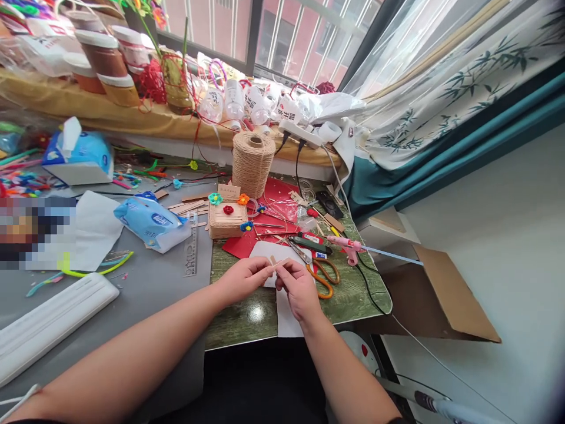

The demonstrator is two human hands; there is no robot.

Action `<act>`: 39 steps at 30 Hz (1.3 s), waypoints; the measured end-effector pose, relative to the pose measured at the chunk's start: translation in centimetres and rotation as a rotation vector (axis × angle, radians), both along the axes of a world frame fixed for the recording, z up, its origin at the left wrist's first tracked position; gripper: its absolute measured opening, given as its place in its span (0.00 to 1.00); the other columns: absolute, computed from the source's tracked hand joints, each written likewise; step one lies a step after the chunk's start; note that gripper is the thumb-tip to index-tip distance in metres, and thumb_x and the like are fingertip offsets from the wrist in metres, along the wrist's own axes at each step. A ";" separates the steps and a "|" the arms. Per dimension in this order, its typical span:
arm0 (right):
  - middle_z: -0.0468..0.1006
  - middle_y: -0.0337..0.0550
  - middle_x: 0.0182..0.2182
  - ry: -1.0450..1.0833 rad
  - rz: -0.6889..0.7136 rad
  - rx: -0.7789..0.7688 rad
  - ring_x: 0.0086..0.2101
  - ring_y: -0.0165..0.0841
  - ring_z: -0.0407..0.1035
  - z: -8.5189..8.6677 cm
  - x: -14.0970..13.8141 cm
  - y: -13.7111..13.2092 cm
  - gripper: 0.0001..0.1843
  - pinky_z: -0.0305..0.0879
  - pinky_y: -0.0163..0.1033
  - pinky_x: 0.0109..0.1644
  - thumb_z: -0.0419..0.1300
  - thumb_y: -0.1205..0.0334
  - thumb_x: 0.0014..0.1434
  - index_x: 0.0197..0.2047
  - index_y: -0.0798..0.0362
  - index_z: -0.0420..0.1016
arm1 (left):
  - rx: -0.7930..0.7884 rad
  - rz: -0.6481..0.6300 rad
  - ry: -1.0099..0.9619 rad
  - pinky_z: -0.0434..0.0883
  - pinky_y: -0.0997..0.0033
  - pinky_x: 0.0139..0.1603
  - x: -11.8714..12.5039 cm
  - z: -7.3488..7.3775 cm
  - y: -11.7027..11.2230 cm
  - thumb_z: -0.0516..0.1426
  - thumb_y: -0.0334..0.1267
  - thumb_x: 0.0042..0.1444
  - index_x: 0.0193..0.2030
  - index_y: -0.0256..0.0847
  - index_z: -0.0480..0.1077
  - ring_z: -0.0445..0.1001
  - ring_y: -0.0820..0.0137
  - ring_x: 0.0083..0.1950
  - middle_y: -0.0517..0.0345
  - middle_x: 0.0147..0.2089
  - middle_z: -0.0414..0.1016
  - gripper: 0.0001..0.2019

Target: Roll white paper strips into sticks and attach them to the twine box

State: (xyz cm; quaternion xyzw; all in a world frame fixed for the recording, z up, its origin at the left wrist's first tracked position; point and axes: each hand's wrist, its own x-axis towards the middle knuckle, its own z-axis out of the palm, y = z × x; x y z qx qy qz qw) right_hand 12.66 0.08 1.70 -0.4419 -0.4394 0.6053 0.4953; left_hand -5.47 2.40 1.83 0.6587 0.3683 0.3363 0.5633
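My left hand (pixel 248 275) and my right hand (pixel 301 290) meet over the front of the green table, fingertips pinched together. Between them sticks up a small tan piece (pixel 273 259), which looks like a bit of craft stick; most of it is hidden by the fingers. White paper (pixel 288 321) lies beneath the hands. Close to the right hand are scissors (pixel 325 287) with orange handles. A pink glue gun (pixel 349 246) with a long glue stick in it lies farther right. Behind the hands sits a twine-wrapped box (pixel 226 227) with colourful flowers on it.
A big twine spool (pixel 252 165) stands behind the box. Red paper (pixel 282 203), loose sticks (pixel 189 206) and a green-handled cutter (pixel 311 243) clutter the back. Leftward are a tissue pack (pixel 152 222), a clear ruler (pixel 190 250) and a long white device (pixel 57 321). A cardboard box (pixel 459 294) juts out at right.
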 end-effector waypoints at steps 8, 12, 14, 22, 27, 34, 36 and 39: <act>0.74 0.37 0.29 -0.122 -0.106 -0.024 0.23 0.26 0.64 -0.9 2.7 1.3 0.13 0.61 0.35 0.27 0.69 0.51 0.58 0.39 0.51 0.80 | 0.201 0.201 0.311 0.62 0.71 0.34 -0.6 -0.4 1.3 0.57 0.50 0.64 0.35 0.42 0.75 0.67 0.70 0.32 0.61 0.31 0.74 0.15; 0.74 0.36 0.29 -0.080 -0.215 -0.004 0.23 0.26 0.64 -0.6 3.7 1.3 0.14 0.62 0.35 0.27 0.70 0.51 0.56 0.40 0.51 0.79 | 0.127 0.312 0.268 0.65 0.71 0.36 -1.0 -0.2 1.8 0.56 0.51 0.65 0.39 0.43 0.75 0.71 0.69 0.34 0.60 0.34 0.77 0.15; 0.73 0.35 0.27 -0.065 -0.193 0.000 0.24 0.27 0.65 -0.4 3.6 1.2 0.13 0.64 0.35 0.28 0.70 0.51 0.57 0.38 0.51 0.78 | 0.101 0.285 0.258 0.65 0.71 0.36 -0.7 -0.3 1.7 0.56 0.51 0.65 0.39 0.43 0.75 0.72 0.69 0.35 0.60 0.35 0.78 0.14; 0.75 0.36 0.27 -0.039 -0.094 0.059 0.25 0.28 0.69 -2.0 2.2 2.1 0.14 0.68 0.35 0.30 0.70 0.51 0.57 0.37 0.51 0.75 | 0.163 0.097 0.296 0.65 0.72 0.32 1.1 -0.9 0.1 0.57 0.47 0.64 0.44 0.42 0.75 0.67 0.71 0.31 0.58 0.34 0.76 0.12; 0.74 0.37 0.29 -0.005 -0.055 0.078 0.26 0.29 0.68 -2.5 2.1 2.0 0.17 0.68 0.36 0.31 0.70 0.50 0.56 0.44 0.50 0.77 | 0.237 0.104 0.279 0.68 0.69 0.40 0.8 -0.6 0.6 0.56 0.44 0.65 0.45 0.42 0.75 0.72 0.68 0.38 0.55 0.39 0.77 0.10; 0.74 0.38 0.29 -0.096 0.017 0.100 0.28 0.31 0.67 -2.0 2.2 1.2 0.13 0.67 0.37 0.34 0.67 0.49 0.59 0.35 0.50 0.78 | 0.149 0.142 0.252 0.69 0.70 0.38 1.0 -0.9 0.6 0.58 0.47 0.64 0.46 0.42 0.75 0.73 0.68 0.37 0.56 0.39 0.78 0.12; 0.75 0.39 0.31 -0.104 0.007 0.128 0.29 0.31 0.67 -1.9 2.2 1.2 0.12 0.67 0.37 0.35 0.67 0.49 0.59 0.36 0.50 0.78 | 0.123 0.147 0.248 0.68 0.71 0.37 1.1 -1.0 0.5 0.58 0.49 0.64 0.45 0.42 0.75 0.72 0.69 0.36 0.57 0.37 0.77 0.13; 0.75 0.40 0.32 -0.087 0.007 0.147 0.30 0.31 0.67 -1.6 2.2 1.1 0.11 0.66 0.37 0.35 0.66 0.51 0.60 0.37 0.50 0.79 | 0.112 0.149 0.241 0.66 0.72 0.36 1.0 -0.9 0.5 0.58 0.49 0.65 0.43 0.42 0.75 0.71 0.70 0.35 0.58 0.35 0.76 0.13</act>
